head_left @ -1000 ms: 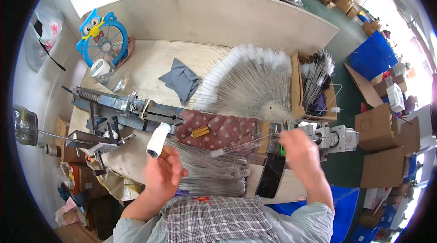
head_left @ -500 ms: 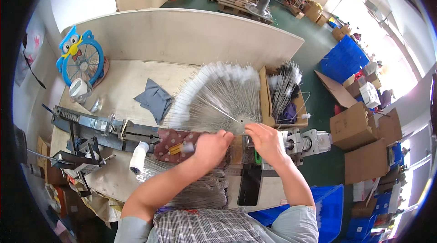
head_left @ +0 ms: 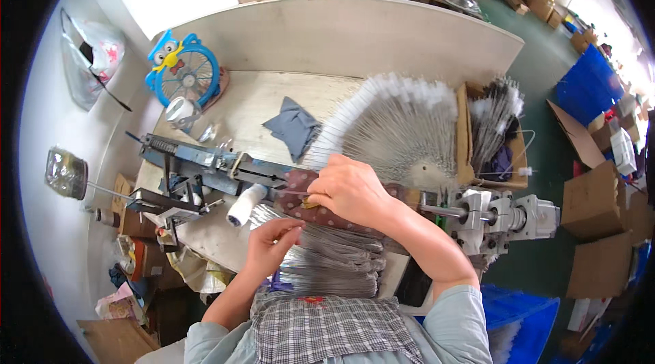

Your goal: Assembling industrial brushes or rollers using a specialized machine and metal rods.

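Observation:
My right hand (head_left: 351, 190) is closed above a brown polka-dot cloth (head_left: 327, 217), with a thin pale wire running left from its fingers toward the clamp of a long metal fixture (head_left: 259, 176). Part of a yellow object (head_left: 310, 204) shows under that hand. My left hand (head_left: 273, 244) is lower and nearer me, its thumb and fingertips drawn together beside a bundle of silvery wires (head_left: 334, 261); anything pinched there is too small to name. Fanned out behind my right hand lie many thin wire brushes (head_left: 402, 125) with white bristle ends.
A white roll (head_left: 247, 205) lies by the fixture. Behind are a grey cloth (head_left: 293, 125) and a blue owl-shaped fan (head_left: 187, 77). At right stand a cardboard box of brushes (head_left: 466, 139) and a motor with a shaft (head_left: 508, 214). A blue bin (head_left: 529, 316) sits low right.
Both hands have left the near edge of the brush fan and moved left relative to the bench. My right hand is now over the polka-dot cloth, my left beside the wire bundle. The view has turned left.

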Demonstrator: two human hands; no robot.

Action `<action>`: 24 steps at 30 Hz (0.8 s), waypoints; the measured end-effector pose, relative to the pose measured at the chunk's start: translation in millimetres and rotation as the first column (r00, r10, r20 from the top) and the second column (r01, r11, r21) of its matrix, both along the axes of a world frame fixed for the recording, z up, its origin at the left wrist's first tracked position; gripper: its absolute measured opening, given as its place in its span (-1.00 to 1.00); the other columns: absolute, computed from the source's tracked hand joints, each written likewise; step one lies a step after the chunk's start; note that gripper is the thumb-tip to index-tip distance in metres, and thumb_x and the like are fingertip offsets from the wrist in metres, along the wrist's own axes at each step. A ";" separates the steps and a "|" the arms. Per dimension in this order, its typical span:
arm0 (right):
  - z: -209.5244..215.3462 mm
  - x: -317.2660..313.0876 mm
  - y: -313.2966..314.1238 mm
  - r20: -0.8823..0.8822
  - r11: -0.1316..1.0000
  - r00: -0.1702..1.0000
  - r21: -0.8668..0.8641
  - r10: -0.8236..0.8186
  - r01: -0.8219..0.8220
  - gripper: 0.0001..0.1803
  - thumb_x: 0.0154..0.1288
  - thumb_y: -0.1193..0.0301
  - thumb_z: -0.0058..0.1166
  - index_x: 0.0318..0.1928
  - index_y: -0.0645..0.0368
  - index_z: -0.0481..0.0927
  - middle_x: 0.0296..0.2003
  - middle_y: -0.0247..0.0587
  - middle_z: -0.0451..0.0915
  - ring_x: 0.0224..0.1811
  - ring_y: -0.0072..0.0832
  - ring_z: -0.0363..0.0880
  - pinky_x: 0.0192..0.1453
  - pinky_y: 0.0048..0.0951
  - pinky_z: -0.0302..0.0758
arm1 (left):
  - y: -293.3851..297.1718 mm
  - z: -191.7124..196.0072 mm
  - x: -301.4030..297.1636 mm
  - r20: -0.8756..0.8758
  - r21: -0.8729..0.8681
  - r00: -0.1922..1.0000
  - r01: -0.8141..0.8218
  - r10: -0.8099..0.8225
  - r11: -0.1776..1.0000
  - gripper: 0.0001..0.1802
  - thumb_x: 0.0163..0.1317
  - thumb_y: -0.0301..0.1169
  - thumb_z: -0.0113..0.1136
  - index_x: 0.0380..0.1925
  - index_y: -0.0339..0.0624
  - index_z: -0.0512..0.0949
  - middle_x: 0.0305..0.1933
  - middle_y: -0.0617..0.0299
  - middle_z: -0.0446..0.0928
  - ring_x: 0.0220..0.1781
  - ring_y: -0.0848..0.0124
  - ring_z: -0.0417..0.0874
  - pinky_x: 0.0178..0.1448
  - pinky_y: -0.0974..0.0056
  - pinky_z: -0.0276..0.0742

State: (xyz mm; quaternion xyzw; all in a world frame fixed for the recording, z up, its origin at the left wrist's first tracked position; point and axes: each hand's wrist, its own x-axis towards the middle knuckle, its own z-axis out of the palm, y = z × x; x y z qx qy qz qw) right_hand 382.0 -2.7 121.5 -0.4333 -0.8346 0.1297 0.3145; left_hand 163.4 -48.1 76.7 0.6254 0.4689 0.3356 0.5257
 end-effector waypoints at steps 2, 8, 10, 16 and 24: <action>-10.7 -16.6 12.0 0.094 0.999 0.995 -0.015 -0.042 0.043 -0.86 0.03 0.27 0.13 -0.53 0.02 0.64 -0.55 -0.41 0.53 -0.29 -0.36 0.45 -0.23 -0.34 0.45 | 3.4 2.2 -15.3 0.123 -0.208 0.984 -0.101 0.128 0.973 -0.81 0.20 -0.47 0.17 -0.23 -0.35 0.59 -0.32 0.17 0.62 -0.41 0.48 0.59 -0.26 0.39 0.56; -28.6 -54.5 20.3 0.181 0.981 0.965 0.018 -0.192 0.192 -0.86 0.02 0.32 0.11 -0.57 0.05 0.63 -0.53 -0.38 0.54 -0.26 -0.33 0.46 -0.23 -0.31 0.48 | 13.6 2.5 -44.2 0.231 -0.365 0.928 -0.197 0.294 0.910 -0.80 0.21 -0.42 0.16 -0.23 -0.32 0.58 -0.33 0.15 0.62 -0.43 0.49 0.57 -0.29 0.38 0.54; -29.3 -60.7 21.8 0.218 0.979 0.955 0.025 -0.201 0.200 -0.87 0.01 0.33 0.11 -0.57 0.06 0.63 -0.52 -0.38 0.55 -0.26 -0.33 0.46 -0.23 -0.30 0.48 | 18.2 -3.2 -46.9 0.313 -0.422 0.878 -0.212 0.361 0.882 -0.69 0.31 -0.24 0.04 -0.23 -0.31 0.55 -0.37 0.14 0.61 -0.45 0.45 0.58 -0.35 0.37 0.52; -22.6 -62.2 21.7 0.257 0.977 0.944 0.003 -0.208 0.214 -0.93 -0.13 0.44 0.13 -0.58 0.15 0.63 -0.51 -0.26 0.55 -0.26 -0.28 0.50 -0.30 -0.29 0.52 | 30.4 7.3 -13.0 0.356 -0.499 0.908 -0.014 0.219 0.867 -0.50 0.22 -0.01 0.11 -0.44 -0.34 0.60 -0.59 0.15 0.55 -0.58 0.43 0.54 -0.47 0.31 0.45; -12.2 -50.5 9.5 0.108 0.975 0.969 0.060 -0.221 0.216 -0.92 0.02 0.39 0.12 -0.50 0.10 0.63 -0.52 -0.32 0.54 -0.26 -0.32 0.49 -0.25 -0.31 0.48 | 44.9 -49.6 -12.1 -0.223 -0.158 0.975 -0.043 0.007 0.987 -0.57 0.11 -0.08 0.25 -0.57 -0.30 0.62 -0.58 0.19 0.58 -0.51 0.47 0.57 -0.45 0.36 0.40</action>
